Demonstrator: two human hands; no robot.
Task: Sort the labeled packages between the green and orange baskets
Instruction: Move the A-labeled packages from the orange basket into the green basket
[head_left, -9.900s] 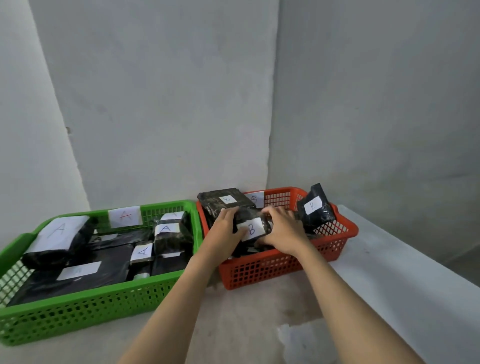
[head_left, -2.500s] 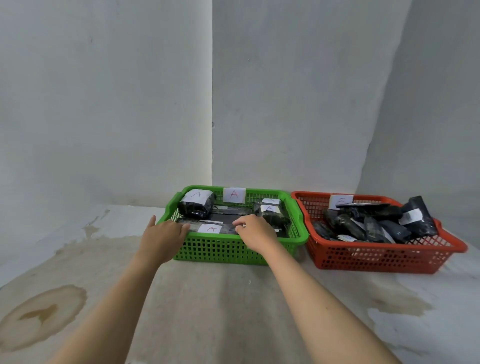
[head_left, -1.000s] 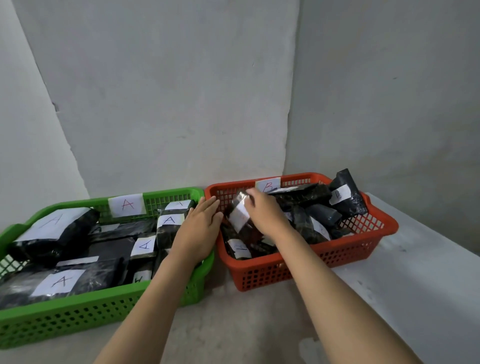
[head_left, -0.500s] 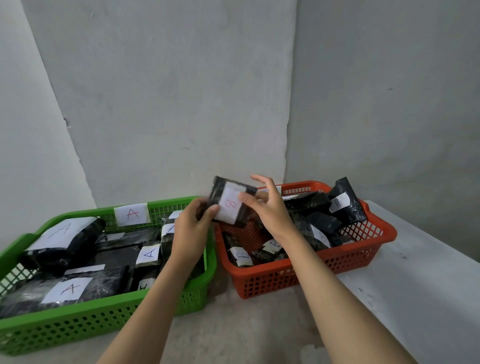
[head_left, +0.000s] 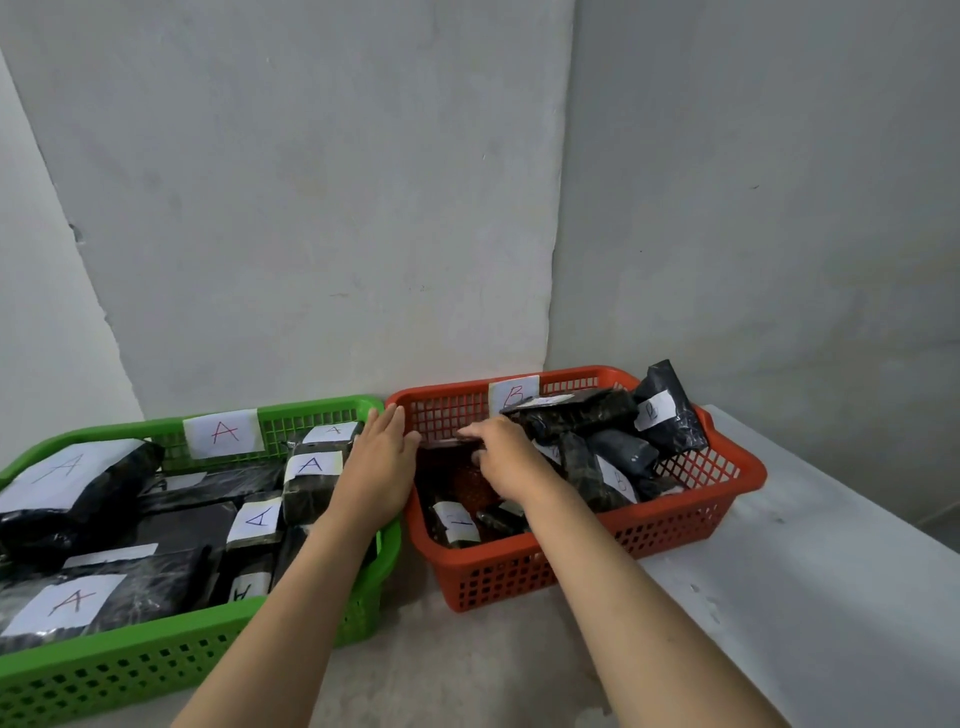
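I see my right hand (head_left: 501, 457) curled over a dark package (head_left: 447, 452), gripping its top edge inside the orange basket (head_left: 691, 512) at about 1 o'clock from me. My left hand (head_left: 376, 470) lies flat with straight fingers against that package's left side, above the seam where the green basket (head_left: 171, 644) at 10 o'clock meets the orange one. A-labelled packages (head_left: 311, 483) fill the green basket; B-labelled packages (head_left: 602, 467) sit in the orange.

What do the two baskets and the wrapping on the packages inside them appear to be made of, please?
Green basket and orange basket: probably moulded plastic, going by the even colour, grid walls and smooth rolled rims. Package wrapping: likely thin glossy black plastic film, crinkled and shiny. Labels: seemingly plain white paper, handwritten.
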